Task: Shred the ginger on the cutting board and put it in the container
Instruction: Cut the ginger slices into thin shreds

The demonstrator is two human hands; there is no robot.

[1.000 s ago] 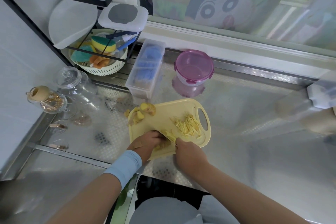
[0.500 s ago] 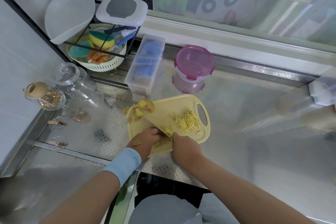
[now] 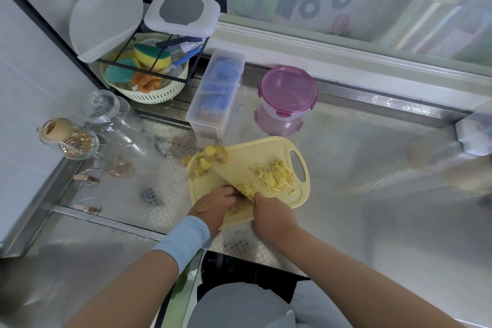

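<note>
Right now the right hand (image 3: 274,218) grips a knife (image 3: 235,184), blade angled across the yellow cutting board (image 3: 266,152) on the counter (image 3: 372,168); the left hand (image 3: 215,205), fingers curled, holds ginger slices (image 3: 241,208) beside the blade — shredded ginger (image 3: 277,178) lies near the board's handle hole, ginger chunks (image 3: 213,157) at its far left corner, the pink container (image 3: 287,93) just beyond
</note>
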